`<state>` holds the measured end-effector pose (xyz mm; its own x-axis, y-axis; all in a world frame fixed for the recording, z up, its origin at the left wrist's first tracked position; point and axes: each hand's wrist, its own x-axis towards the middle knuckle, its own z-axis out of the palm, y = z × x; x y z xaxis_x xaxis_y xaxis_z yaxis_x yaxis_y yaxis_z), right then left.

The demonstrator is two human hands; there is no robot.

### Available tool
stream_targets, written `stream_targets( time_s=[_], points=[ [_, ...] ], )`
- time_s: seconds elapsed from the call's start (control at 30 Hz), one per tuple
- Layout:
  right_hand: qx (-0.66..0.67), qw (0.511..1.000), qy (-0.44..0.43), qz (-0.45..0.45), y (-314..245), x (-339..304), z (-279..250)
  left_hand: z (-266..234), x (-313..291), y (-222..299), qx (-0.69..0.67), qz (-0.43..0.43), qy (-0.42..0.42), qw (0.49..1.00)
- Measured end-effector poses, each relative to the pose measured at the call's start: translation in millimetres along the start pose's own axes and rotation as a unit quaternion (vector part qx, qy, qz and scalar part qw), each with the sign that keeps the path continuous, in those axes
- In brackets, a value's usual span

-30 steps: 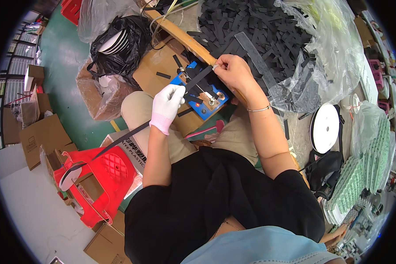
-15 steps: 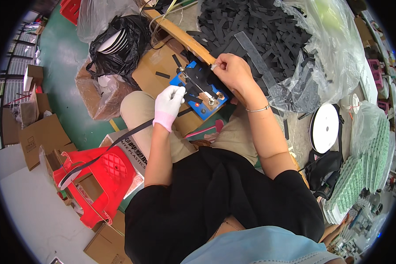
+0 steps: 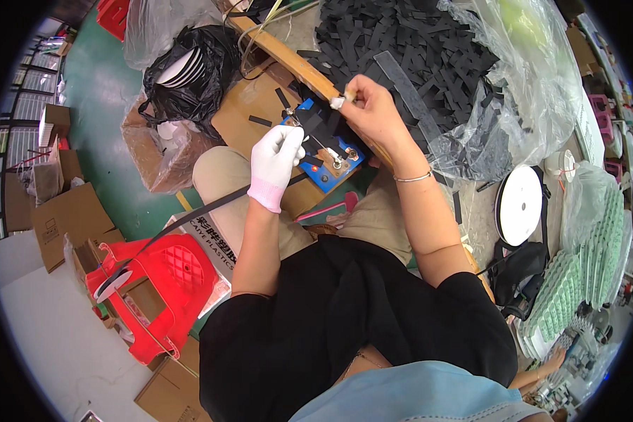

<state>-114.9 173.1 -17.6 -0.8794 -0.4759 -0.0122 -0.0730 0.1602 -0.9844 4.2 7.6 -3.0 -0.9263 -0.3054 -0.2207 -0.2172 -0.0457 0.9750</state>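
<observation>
My left hand, in a white glove with a pink cuff, is closed with its fingertips together at the left side of a blue metal fixture. Whatever those fingers hold is too small to make out. Black strips lie on the fixture among its metal rod and bolts. A long black strap runs below my left hand to the fixture. My bare right hand has curled fingers beside a wooden edge. Something white shows at its thumb tip; anything in its grasp is hidden.
Beyond the wooden edge lies a heap of cut black strips, with a clear ruler-like bar on it. A red plastic stool with a strap reel stands at left. A white reel sits at right.
My left hand has moved up and slightly right over the fixture. My right hand has lifted a little, and its index finger and thumb have shifted.
</observation>
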Motion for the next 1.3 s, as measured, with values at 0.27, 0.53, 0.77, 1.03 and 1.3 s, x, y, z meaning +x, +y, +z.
stream_targets(
  time_s=[0.27, 0.53, 0.77, 1.03, 1.3],
  points=[
    [-0.118, 0.981, 0.137, -0.063, -21.1, -9.6, 6.8, -3.5, -2.2, -4.1, 0.014, -0.003, 0.016, 1.0],
    [0.045, 0.991, -0.12, 0.038, -20.1, -12.4, 4.0, -2.3, -0.5, -6.7, 0.052, 0.008, 0.018, 0.998],
    [-0.048, 0.996, -0.065, 0.027, -10.6, -8.2, -1.2, -2.5, 1.1, -11.1, 0.077, 0.004, -0.001, 0.997],
    [-0.225, 0.972, 0.017, 0.06, -8.3, -2.3, -5.4, -27.9, -3.6, -18.1, 0.14, -0.031, 0.01, 0.99],
    [-0.261, 0.962, 0.028, 0.07, -7.2, -1.1, -1.1, -27.9, 4.5, -37.8, 0.173, -0.027, 0.013, 0.984]
  ],
)
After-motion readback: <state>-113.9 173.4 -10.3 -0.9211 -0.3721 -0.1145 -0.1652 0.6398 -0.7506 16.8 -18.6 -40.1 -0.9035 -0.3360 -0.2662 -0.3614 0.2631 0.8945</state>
